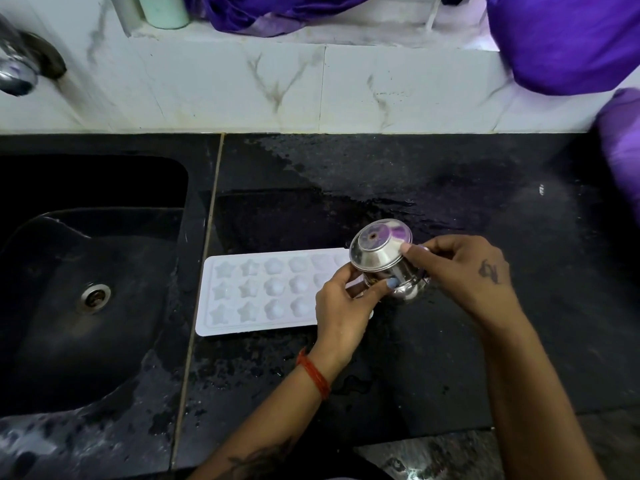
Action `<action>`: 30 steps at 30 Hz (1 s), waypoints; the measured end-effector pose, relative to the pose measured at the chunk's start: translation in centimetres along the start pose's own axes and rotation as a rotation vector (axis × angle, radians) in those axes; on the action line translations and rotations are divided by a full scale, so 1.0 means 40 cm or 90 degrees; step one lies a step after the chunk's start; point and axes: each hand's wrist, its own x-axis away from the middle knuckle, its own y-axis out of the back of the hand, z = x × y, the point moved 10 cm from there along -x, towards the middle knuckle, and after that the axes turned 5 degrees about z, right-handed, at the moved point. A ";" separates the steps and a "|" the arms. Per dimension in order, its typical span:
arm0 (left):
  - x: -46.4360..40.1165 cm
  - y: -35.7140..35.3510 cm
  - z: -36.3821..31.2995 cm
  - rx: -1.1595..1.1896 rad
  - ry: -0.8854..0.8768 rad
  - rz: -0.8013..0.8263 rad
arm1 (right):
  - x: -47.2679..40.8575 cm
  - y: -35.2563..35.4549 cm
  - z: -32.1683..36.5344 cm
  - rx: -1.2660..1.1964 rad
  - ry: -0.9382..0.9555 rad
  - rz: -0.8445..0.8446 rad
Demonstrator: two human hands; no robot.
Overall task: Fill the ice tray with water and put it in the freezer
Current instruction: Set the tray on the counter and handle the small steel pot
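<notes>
From the head camera, looking down: the white ice tray (263, 292) lies flat on the black bench (485, 306), just right of the sink (90, 271), its long side running left to right. Its star and flower cups show pale; whether water already stands in them I cannot tell. The right end of the tray is hidden behind the hands.

Both hands are on a small steel cup (384, 261), held tipped over that hidden end of the tray with its base turned up toward the camera. The left hand (341, 306) has fingers and thumb curled round the lower side near the rim; the right hand (464, 271) pinches the upper side with its fingertips. I see no stream of water from here. The bench around them shines wet.

The tray looks like thin plastic, light when empty and likely to flex. Once full it will slosh easily, so I would take it by both short ends, on the flat rim, and keep it level on the way to the freezer. Wet fingers and a wet bench could make that rim slippery. The steel cup is stiff and smooth, also slick when wet.

The tap (17, 71) sits at the upper left, above the sink.
</notes>
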 end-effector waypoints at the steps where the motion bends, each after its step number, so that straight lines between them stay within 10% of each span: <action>1: 0.000 -0.008 0.004 0.019 0.007 0.015 | 0.002 0.003 0.003 0.014 0.005 -0.008; 18: 0.008 -0.083 0.061 0.121 0.074 0.108 | 0.010 0.014 0.044 0.208 0.044 -0.028; 30: 0.006 -0.041 0.004 -0.012 0.001 0.016 | 0.008 0.030 -0.017 0.048 0.005 -0.052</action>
